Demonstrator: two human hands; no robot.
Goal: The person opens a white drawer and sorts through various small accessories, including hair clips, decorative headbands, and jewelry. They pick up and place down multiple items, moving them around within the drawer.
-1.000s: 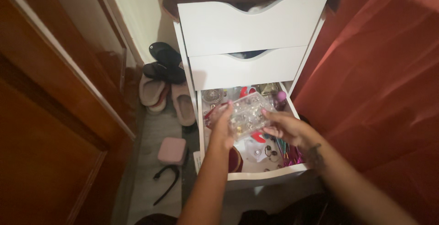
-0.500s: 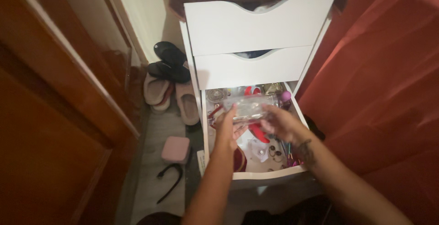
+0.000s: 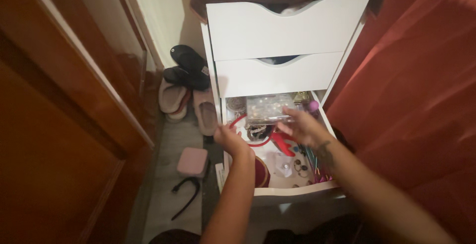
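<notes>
The bottom drawer (image 3: 292,192) of a white drawer cabinet (image 3: 277,26) stands pulled out, full of small items. A clear plastic compartment box (image 3: 267,106) lies at the back of it. My left hand (image 3: 230,140) hovers at the drawer's left side by a thin red hoop (image 3: 249,145), fingers loosely curled, holding nothing. My right hand (image 3: 300,127), blurred, is spread just in front of the box, above a red object (image 3: 283,144). A dark red round case (image 3: 261,172), earrings and shiny pink strips lie nearer the front.
A wooden door (image 3: 59,125) stands at the left. On the floor beside the cabinet are beige slippers (image 3: 203,115), black shoes (image 3: 188,65), a small pink case (image 3: 192,162) and a black curved band (image 3: 186,197). An orange-red bed cover (image 3: 421,100) fills the right.
The clear box was held up in both hands, then lowered flat and set at the back of the drawer. Both hands have let go and drawn back.
</notes>
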